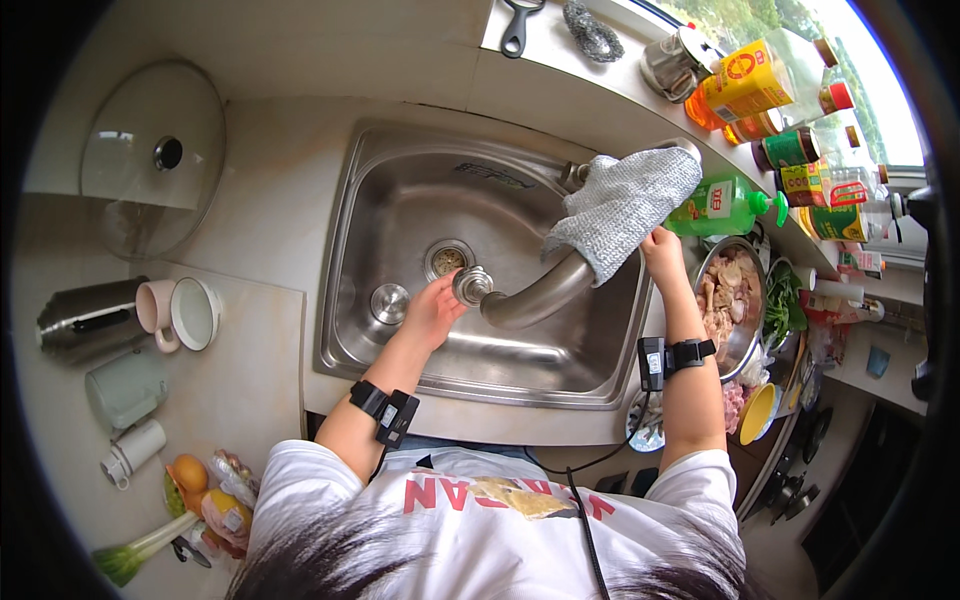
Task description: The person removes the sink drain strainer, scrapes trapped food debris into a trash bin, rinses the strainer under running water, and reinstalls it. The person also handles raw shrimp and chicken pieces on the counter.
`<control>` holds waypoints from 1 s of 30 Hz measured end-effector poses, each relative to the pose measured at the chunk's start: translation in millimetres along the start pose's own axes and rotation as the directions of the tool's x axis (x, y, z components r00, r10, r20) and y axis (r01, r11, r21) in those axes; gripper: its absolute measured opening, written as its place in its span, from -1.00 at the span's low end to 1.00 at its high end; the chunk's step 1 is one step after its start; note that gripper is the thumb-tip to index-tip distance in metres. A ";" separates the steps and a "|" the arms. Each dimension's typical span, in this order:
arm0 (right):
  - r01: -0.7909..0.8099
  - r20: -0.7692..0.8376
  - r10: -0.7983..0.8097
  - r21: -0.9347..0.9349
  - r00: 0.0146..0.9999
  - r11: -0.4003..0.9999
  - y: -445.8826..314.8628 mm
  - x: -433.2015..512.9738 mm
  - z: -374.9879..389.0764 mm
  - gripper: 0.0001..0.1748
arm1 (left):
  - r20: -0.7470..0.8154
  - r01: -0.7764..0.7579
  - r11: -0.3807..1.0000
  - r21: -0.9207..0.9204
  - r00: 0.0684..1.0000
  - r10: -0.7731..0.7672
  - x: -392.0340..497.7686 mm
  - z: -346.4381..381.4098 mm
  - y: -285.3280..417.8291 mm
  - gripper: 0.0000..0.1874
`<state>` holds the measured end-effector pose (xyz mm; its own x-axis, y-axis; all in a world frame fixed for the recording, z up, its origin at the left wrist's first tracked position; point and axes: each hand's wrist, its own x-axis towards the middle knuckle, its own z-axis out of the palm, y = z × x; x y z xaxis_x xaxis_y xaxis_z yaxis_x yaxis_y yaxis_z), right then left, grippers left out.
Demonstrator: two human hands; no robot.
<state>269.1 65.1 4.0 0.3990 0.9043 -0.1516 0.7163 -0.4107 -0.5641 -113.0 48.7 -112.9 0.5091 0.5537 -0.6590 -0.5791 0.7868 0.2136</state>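
Observation:
My left hand reaches over the stainless steel sink, its fingers at the near side of the round metal end of the faucet spout. Whether they grip it or only touch it is unclear. A grey knitted cloth hangs over the thick curved faucet. My right hand is at the right rim of the sink, beside the cloth and the green soap pump bottle; its fingertips are partly hidden. In the basin, a metal strainer cup lies left of the drain.
At right are a metal bowl of raw chicken pieces, leafy greens and a yellow bowl. Bottles and a steel wool scourer line the window ledge. Mugs, a steel kettle and a glass lid are at left.

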 end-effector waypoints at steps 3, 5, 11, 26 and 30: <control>0.032 0.018 -0.032 -0.004 0.999 0.999 2.8 -1.0 -1.5 -0.72 | 0.061 -0.006 0.996 -0.087 0.998 0.012 3.0 2.8 -2.5 -0.56; 0.049 0.016 -0.049 0.007 0.999 0.999 9.9 -0.7 -0.9 -0.73 | 0.059 -0.027 0.989 -0.146 0.998 0.036 4.7 6.7 -2.9 -0.55; 0.054 -0.011 -0.054 0.074 0.998 0.996 25.1 1.2 1.3 -0.67 | 0.047 -0.072 0.979 -0.189 0.996 0.082 4.6 21.2 0.6 -0.54; -0.389 0.576 -0.064 0.463 0.815 -0.796 -131.9 -94.1 256.8 -0.56 | -0.105 -0.249 0.967 0.060 0.962 0.254 -22.1 31.8 23.1 -0.41; -0.531 0.671 -0.006 0.582 0.742 -0.616 -125.6 -131.4 231.3 -0.62 | -0.122 -0.179 0.984 0.013 0.976 0.179 -22.3 29.4 14.2 -0.46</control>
<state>-5.7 24.8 -93.0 -0.0920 0.7511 -0.6537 -0.9862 -0.1597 -0.0447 -113.8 55.5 -74.0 0.3156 0.6478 -0.6934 -0.6523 0.6788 0.3373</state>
